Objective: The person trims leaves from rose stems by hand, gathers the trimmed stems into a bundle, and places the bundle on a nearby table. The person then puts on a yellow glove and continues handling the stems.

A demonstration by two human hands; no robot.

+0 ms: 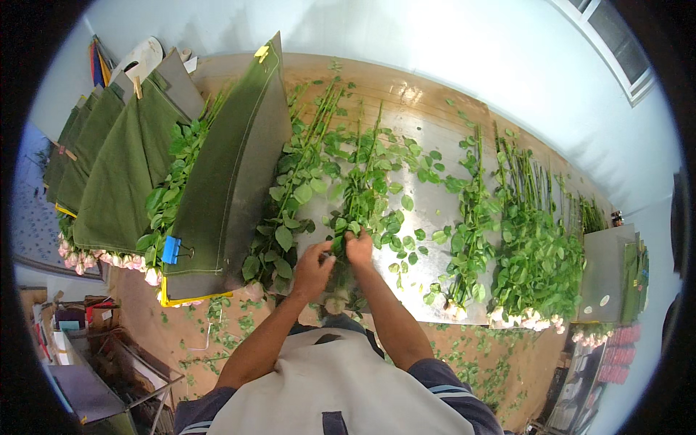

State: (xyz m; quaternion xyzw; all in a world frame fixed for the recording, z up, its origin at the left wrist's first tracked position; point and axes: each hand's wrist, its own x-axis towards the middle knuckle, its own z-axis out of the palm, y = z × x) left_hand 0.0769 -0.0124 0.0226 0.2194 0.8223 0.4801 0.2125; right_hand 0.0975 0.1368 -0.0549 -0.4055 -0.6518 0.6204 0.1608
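Long-stemmed roses [365, 190] with green leaves lie in front of me on a shiny metal table [435, 210], their heads toward my body. My left hand [313, 271] is closed at the left side of these roses, just above a pale rose head [335, 302]. Close by on the right, my right hand [358, 248] is closed among the leaves, fingers bent around them. Leaves and the hands themselves hide the exact grip of the fingertips. Another group of leafy rose stems [308, 156] lies just left of my hands.
Left stand green cloth-covered dividers [225, 174] with yellow and blue clips [171, 249], pink roses [109, 259] between them. More roses [538, 254] lie on the right, beside a grey panel [605, 268]. Fallen leaves [471, 362] litter the brown floor. A metal-framed rack [130, 362] stands lower left.
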